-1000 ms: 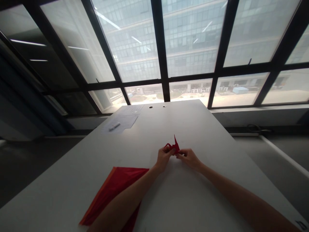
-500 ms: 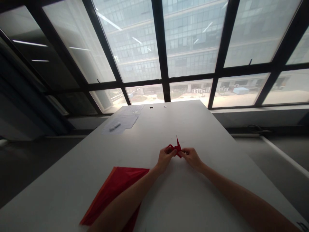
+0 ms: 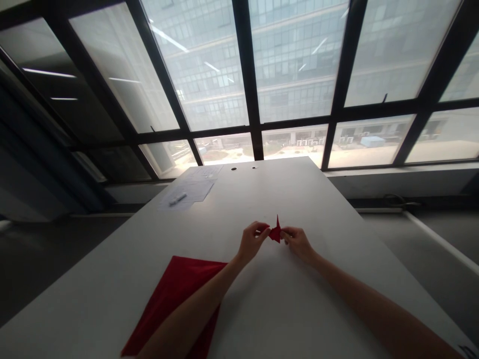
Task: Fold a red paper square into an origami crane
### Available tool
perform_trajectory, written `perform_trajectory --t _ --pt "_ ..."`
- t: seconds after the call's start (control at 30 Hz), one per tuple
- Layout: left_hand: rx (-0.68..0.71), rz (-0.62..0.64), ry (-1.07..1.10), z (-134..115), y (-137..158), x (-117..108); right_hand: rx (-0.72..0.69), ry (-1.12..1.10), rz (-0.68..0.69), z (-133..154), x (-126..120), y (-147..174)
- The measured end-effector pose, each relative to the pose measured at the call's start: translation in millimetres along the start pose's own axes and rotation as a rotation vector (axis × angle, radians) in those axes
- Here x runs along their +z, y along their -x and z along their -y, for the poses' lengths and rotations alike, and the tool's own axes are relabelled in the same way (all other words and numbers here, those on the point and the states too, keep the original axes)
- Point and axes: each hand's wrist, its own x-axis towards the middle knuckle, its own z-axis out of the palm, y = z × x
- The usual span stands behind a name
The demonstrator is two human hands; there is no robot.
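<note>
Two bare hands at work over a white table (image 3: 292, 304), both on one small red fold (image 3: 275, 233). The fold sits right of the table's middle line, between the fingertips of the two hands; one thin point of it stands up, and a blunter corner points down toward the near side. Whether its underside meets the table: cannot tell.

Left hand (image 3: 251, 240): thumb and fingers pinch the fold's left part; a bit of red shows between them. Right hand (image 3: 298, 243): thumb and forefinger pinch the fold's right edge, other fingers curled in. Hands near each other, not touching.

Red sheet (image 3: 170, 289): on the table, near left, partly covered from view by the left forearm (image 3: 205, 306). Contact between forearm and sheet not clear.

Far left of table: several papers (image 3: 204, 187), overlapping, with a light-coloured marker (image 3: 177, 199) lying aslant on them. Print on the papers too small to read. Far edge: two holes (image 3: 234, 169) side by side. Near right corner: dark mark (image 3: 467, 350), cut off by the picture edge.

Beyond the far edge: windows in a dark frame (image 3: 254, 117), with a building (image 3: 295, 60) outside. Far left: blue curtain (image 3: 41, 144).
</note>
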Motion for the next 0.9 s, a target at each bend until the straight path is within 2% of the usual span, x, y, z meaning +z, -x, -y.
perform_trajectory --t 0.17,0.33,0.6,0.8,0.9 --pt "0.111 0.052 -0.231 -12 -4 -6 0.007 -0.038 -0.073 -8 1 -5" --pt "0.151 -0.037 -0.331 -11 -7 -7 0.043 -0.054 -0.213 -11 3 -8" --pt "0.098 -0.096 -0.407 4 -17 -6 0.026 -0.043 -0.021 0 10 -4" --pt "0.145 -0.078 -0.605 1 -16 -1 0.090 -0.090 -0.128 4 5 -8" --pt "0.142 -0.088 -0.641 3 -14 0 0.095 -0.029 -0.155 1 7 -9"
